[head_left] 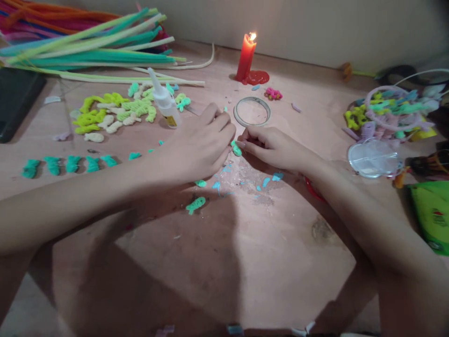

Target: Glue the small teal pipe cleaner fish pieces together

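Note:
My right hand (pixel 268 146) pinches a small mint-green fuzzy fish-shaped piece (pixel 237 150) between thumb and fingertips. Close beside it, my left hand (pixel 210 142) is closed with its fingers curled down; whatever its fingertips hold is hidden. Below the left hand lie another mint-green fuzzy fish (pixel 195 205) and a green scrap (pixel 200 183). Just beyond both hands a roll of clear tape (pixel 251 111) lies flat. A white glue bottle (pixel 164 103) with a pointed nozzle stands behind my left hand. Under my left forearm runs a row of teal fuzzy fish (pixel 73 164).
A lit red candle (pixel 246 58) stands at the back in spilled wax. Colourful pipe cleaners (pixel 105 44) lie back left, above yellow and cream fuzzy pieces (pixel 115 112). On the right are more fuzzy shapes (pixel 389 112), a clear plastic lid (pixel 373 158) and a green packet (pixel 433 213).

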The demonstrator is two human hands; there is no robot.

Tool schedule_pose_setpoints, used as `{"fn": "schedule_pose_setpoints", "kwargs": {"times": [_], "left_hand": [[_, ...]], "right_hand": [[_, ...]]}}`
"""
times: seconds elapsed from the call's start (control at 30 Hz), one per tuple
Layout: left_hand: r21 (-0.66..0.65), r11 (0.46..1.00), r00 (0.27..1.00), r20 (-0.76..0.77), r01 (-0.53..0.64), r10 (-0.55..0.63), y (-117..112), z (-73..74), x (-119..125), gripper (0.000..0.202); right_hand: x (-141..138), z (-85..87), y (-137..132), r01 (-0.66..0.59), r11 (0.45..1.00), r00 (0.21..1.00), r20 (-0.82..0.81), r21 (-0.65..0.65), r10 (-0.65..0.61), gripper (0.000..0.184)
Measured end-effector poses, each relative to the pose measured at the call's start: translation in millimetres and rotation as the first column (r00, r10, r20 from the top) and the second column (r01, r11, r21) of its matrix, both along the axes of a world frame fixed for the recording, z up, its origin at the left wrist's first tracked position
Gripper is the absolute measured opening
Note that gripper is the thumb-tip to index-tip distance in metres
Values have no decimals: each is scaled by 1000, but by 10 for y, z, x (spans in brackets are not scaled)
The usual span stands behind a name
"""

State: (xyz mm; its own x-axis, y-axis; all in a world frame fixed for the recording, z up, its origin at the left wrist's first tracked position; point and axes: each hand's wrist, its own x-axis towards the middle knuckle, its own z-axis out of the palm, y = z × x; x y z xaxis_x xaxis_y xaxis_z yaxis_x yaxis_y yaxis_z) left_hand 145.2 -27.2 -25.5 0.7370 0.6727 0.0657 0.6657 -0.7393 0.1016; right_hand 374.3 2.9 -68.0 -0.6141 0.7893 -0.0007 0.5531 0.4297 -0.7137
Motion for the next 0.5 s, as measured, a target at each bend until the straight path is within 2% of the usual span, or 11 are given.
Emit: {"fn": "schedule_pose_setpoints", "kwargs": {"times": [0.1, 0.23, 0.5], "left_hand": [[58, 998, 989, -142, -34, 42, 59, -59, 50, 40], [152, 987, 985, -153, -53, 77, 122, -141, 80, 37], [65, 995, 993, -82, -82, 87, 149, -216, 27, 29]], "right_hand": [[0, -1, 8, 4, 1000, 1000, 21, 9, -5, 21], [-5, -5, 12, -2, 1000, 999, 32, 24, 1, 21], [-3, -43, 10, 4, 1000, 999, 39, 19, -4, 20]]}}
